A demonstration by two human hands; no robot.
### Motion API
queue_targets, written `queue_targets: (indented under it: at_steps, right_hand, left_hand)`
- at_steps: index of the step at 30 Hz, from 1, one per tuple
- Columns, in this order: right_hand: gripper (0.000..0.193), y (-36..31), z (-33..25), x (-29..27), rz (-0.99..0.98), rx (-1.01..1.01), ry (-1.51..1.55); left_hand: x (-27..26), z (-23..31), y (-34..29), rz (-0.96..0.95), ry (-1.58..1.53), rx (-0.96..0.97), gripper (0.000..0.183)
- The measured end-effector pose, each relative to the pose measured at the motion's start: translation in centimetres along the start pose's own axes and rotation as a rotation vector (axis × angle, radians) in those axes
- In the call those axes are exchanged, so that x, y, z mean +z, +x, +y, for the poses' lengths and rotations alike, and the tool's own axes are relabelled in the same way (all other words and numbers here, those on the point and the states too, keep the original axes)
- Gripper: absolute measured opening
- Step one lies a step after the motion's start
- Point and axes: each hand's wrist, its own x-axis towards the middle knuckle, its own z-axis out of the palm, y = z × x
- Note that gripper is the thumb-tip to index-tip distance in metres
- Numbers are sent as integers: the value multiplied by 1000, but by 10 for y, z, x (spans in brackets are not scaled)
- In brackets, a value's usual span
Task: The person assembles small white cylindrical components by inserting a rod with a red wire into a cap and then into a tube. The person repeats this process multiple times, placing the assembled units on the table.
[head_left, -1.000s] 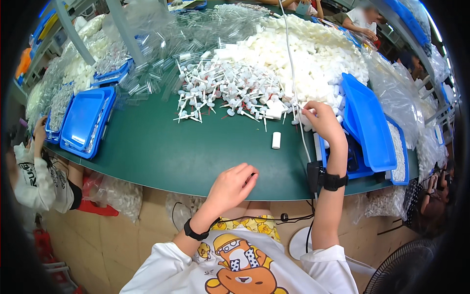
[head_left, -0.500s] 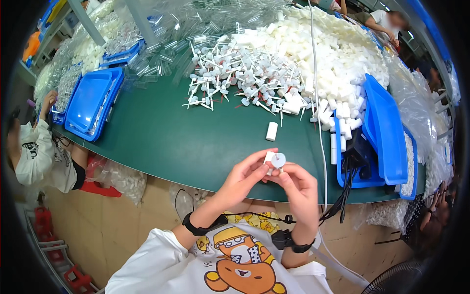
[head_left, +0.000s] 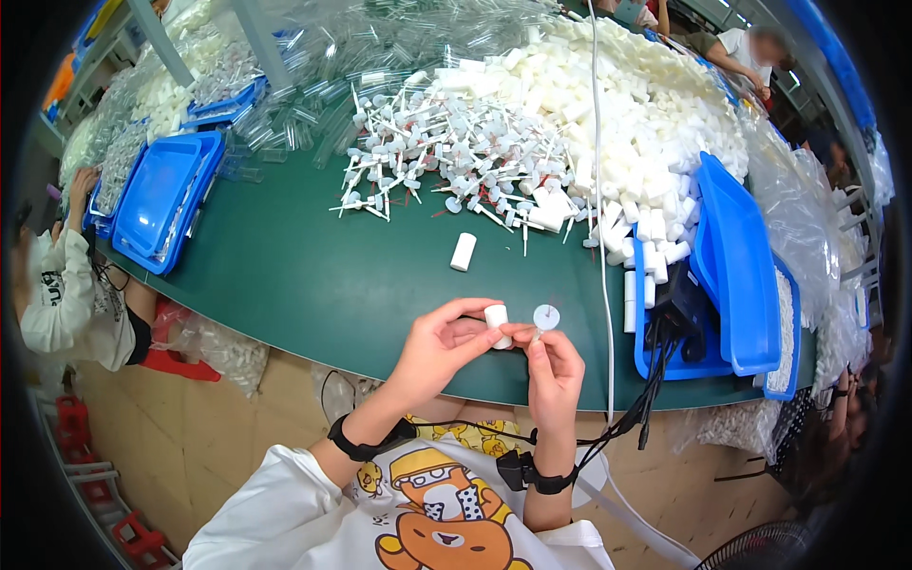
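Above the near edge of the green table, my left hand [head_left: 435, 348] is closed on a small white cylindrical cap [head_left: 496, 313] between thumb and fingers. Just to its right, my right hand [head_left: 553, 375] pinches the short stem of a pale disc-topped piece [head_left: 546, 316]; the disc stands up above the fingertips. The two hands are close together, cap and disc apart. Farther out lies a single white cylinder [head_left: 463, 252] on the table. Beyond it spreads a heap of similar disc-and-stem pieces [head_left: 446, 157], some with thin red parts.
A large mound of white cylinders [head_left: 627, 114] fills the far right, clear tubes [head_left: 332, 57] the far left. Blue trays stand at left [head_left: 161, 204] and right [head_left: 746, 285]. A white cable [head_left: 600, 237] crosses the table beside black cables [head_left: 655, 366]. Other people sit around.
My hands have drawn apart slightly, so the cap and the disc piece now show separately. The view has shifted, moving the table's contents a little leftward in the picture.
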Motion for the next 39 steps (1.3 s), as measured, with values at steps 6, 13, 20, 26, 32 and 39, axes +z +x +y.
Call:
queue_targets:
  at_steps: [6,13,20,26,32,39]
  right_hand:
    - [12,-2,-2,0,8,-16,-39]
    - [16,0,-1,-7,18,20,-106]
    - [14,0,-8,3,-139,35,-258]
    - [11,-2,-3,-1,-168,-5,-241]
    - [27,-1,-7,3,-103,-40,-114]
    - [28,-2,0,-6,-46,-43,-69]
  left_hand:
    - [2,-2,-1,38,16,40,33]
    - [-12,-12,1,10,-149,87,25]
    - [-4,4,-2,-224,236,37,15]
    - [-6,8,-4,-178,135,-89,10]
    - [-5,3,-2,-268,371,109,11]
    - [-3,10,-3,-302,432,30,13]
